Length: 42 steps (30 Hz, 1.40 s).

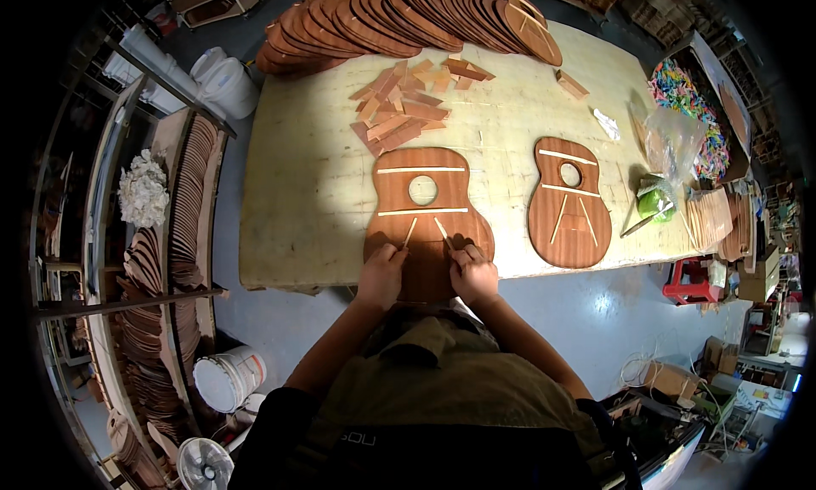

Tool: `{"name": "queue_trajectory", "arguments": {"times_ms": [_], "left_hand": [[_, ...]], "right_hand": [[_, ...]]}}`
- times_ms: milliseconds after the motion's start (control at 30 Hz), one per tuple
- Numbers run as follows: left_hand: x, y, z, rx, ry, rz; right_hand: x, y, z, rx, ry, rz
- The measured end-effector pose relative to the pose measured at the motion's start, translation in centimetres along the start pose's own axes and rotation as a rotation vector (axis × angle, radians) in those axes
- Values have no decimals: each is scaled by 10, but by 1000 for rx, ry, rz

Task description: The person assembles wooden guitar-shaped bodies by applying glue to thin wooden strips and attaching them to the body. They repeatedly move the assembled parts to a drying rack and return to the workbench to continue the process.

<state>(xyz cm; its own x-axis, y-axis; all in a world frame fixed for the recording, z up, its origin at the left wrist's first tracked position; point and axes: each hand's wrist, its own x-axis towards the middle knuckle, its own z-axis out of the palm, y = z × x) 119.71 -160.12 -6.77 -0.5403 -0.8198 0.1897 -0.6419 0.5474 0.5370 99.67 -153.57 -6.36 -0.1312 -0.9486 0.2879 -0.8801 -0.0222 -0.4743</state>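
Observation:
A brown guitar-shaped soundboard (425, 260) with a round hole lies on the table's near edge, right before me. Two pale cross braces run over it, one above and one below the hole. Two short slanted brace strips fan out below the lower one. My left hand (382, 273) pinches the lower end of the left brace strip (410, 231). The lower end of the right brace strip (441, 229) is between the fingers of my right hand (473, 275). Both strips appear to rest on the board. A second soundboard (568, 226) with similar braces lies to the right.
Many overlapping soundboards (382, 24) line the pale table's (289, 192) far edge, with loose thin wood pieces (399, 107) before them. Rightward are a plastic bag (676, 137), a box of colourful bits (693, 116) and wood strips (707, 216). A rack (170, 192) stands left; a red stool (684, 283) right.

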Motion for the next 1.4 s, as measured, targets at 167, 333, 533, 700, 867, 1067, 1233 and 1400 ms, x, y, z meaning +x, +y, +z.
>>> {"name": "queue_trajectory", "arguments": {"times_ms": [167, 333, 533, 700, 867, 1067, 1233, 1400], "left_hand": [[9, 17, -16, 375, -83, 176], [20, 16, -17, 432, -36, 328], [22, -3, -12, -39, 20, 24], [5, -5, -21, -284, 255, -316], [-21, 16, -26, -346, 287, -444], [-26, 51, -1, -558, 70, -330], [-10, 90, 23, -673, -346, 91], [-9, 79, 77, -811, -922, 47]], "right_hand": [[4, 4, 1, -255, -117, -199], [15, -11, -4, -209, -98, -317], [16, -13, 4, -176, -171, -334], [27, -11, -1, -148, -327, -247], [24, -3, -20, 430, -35, 77], [-81, 106, -35, 415, 391, 620], [-252, 122, -81, 746, 895, 1492], [-413, 7, -75, 70, 1181, 1781]]}}
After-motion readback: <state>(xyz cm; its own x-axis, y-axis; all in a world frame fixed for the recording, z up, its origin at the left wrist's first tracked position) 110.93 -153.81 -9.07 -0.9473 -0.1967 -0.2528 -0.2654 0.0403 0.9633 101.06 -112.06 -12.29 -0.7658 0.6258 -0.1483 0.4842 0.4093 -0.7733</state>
